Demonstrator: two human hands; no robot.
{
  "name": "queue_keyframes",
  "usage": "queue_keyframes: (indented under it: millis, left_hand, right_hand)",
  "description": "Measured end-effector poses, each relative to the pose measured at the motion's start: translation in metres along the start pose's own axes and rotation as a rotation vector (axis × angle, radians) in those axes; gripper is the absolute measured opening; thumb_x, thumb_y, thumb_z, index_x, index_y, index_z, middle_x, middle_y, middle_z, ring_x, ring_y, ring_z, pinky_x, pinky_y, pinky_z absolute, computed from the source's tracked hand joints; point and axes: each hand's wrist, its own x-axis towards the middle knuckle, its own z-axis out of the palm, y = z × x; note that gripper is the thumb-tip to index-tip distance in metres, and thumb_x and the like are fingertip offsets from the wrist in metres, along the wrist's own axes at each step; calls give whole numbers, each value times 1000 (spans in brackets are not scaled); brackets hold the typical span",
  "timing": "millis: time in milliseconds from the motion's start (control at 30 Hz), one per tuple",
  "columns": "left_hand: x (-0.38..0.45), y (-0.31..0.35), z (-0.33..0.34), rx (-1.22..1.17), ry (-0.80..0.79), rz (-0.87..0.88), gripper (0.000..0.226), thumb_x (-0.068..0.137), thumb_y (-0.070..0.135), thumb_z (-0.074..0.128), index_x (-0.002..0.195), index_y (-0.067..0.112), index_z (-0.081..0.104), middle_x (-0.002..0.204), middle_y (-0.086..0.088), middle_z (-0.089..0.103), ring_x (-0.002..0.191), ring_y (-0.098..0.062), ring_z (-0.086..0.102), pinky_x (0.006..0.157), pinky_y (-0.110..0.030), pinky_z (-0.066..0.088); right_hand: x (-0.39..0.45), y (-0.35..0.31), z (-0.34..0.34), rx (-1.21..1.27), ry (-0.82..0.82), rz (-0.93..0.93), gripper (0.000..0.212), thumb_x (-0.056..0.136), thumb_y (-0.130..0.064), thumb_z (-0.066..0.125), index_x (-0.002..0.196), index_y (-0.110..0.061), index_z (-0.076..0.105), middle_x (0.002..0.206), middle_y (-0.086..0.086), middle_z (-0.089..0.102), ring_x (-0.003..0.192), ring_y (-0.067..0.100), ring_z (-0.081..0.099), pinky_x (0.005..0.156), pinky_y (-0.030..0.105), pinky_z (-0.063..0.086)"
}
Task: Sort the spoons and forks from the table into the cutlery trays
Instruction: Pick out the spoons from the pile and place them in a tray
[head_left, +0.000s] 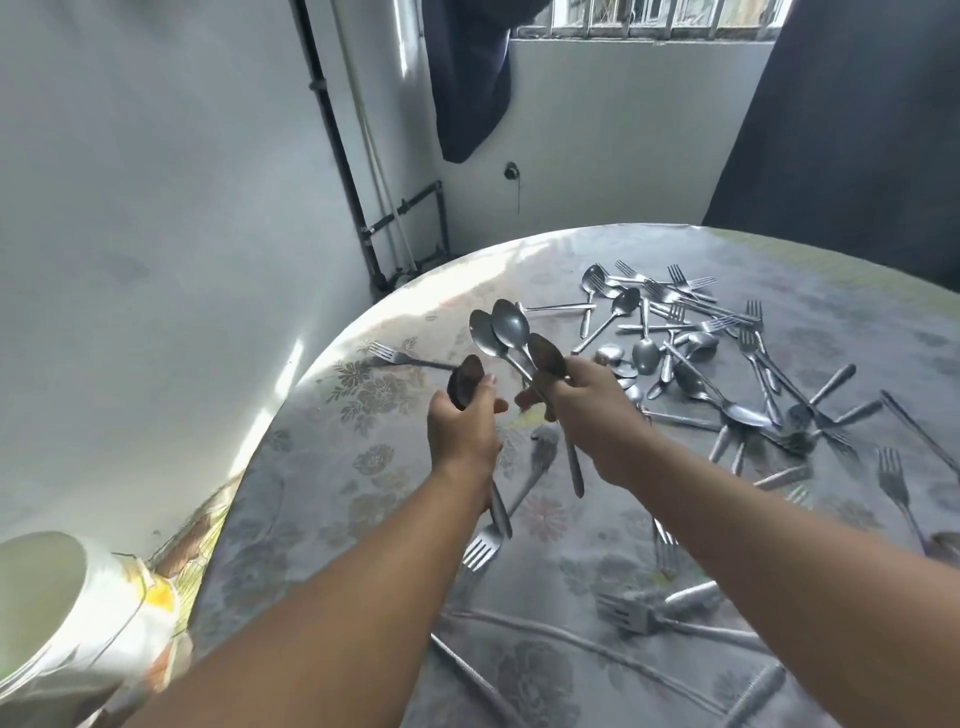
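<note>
My left hand (465, 421) grips a single steel spoon (466, 383), bowl up, its handle running down past my wrist. My right hand (587, 410) holds a bunch of three spoons (509, 327) fanned upward, their handles hanging below my fingers. Both hands are raised above the round table (311, 467), close together. A pile of mixed spoons and forks (691, 343) lies on the table to the right of my hands. One fork (400, 357) lies alone to the left near the table edge. No cutlery tray is in view.
More forks (896, 488) lie scattered at the right and along the near side of the table. A pale cup or bucket (41, 608) sits at the lower left, off the table. White walls, dark pipes and dark curtains stand behind the table.
</note>
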Motion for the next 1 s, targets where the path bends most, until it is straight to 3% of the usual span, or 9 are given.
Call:
queue_keyframes:
  millis: [67,167,233,433,600,733,800,867,1000]
  left_hand:
    - [-28,-5,7,-16,-56,-42,33,89,43,76,100,13,67,83,-3,73,62,-16,58,56,-30,46]
    - [-73,-8,21,-157,-82,-117,22,90,28,79,98,10,68,76,-7,72,46,-10,58,47,-23,39]
    - [-100,-12,28,-211,-57,-155,17,91,21,78,100,12,67,85,-11,74,50,-14,62,43,-21,36]
    - [-180,-19,53,-196,78,-151,8,99,19,60,95,14,65,96,-10,77,57,-17,50,48,-25,41]
    - [-232,-28,76,-164,178,-132,10,99,12,48,97,14,58,101,-19,75,50,-19,47,46,-26,38]
    - [-272,-39,87,-174,130,-133,18,107,28,48,99,13,55,84,-14,73,38,-15,45,49,-28,44]
    - [-286,-45,89,-170,122,-146,25,108,32,48,99,11,57,72,-9,63,39,-14,46,49,-27,43]
    - [-292,-50,92,-132,139,-155,31,107,36,46,107,8,57,73,-6,53,47,-15,43,49,-27,39]
    - [-307,-53,103,-176,92,-205,46,99,28,38,137,2,42,79,-8,46,49,-14,36,39,-21,32]
  right_hand:
    - [-24,6,-8,54,-35,1,17,105,-20,59,109,-7,69,82,-3,79,78,13,71,72,29,52]
    - [-66,15,-23,79,-45,25,18,104,-20,59,106,-4,67,73,-4,75,56,-2,61,53,14,44]
    - [-86,24,-36,97,-45,47,17,104,-21,59,105,-5,67,78,4,74,55,4,56,50,16,41]
    - [-135,40,-84,66,-113,66,14,106,-17,50,102,-13,62,70,-1,58,64,12,49,66,30,40]
    - [-180,45,-125,96,-125,97,13,105,-18,48,95,-21,56,62,-7,53,58,12,44,57,28,35]
    - [-217,43,-156,116,-135,89,18,106,-10,45,89,-15,50,63,-3,48,50,4,47,50,17,40]
    - [-232,42,-167,131,-125,88,20,106,-9,45,88,-15,49,64,-2,48,50,5,48,51,18,40]
    - [-241,48,-176,118,-116,95,18,106,-14,47,89,-17,49,66,-1,47,58,12,42,57,25,36]
    - [-253,55,-190,111,-66,105,15,104,-13,48,91,-18,50,65,-1,46,57,13,40,52,27,33]
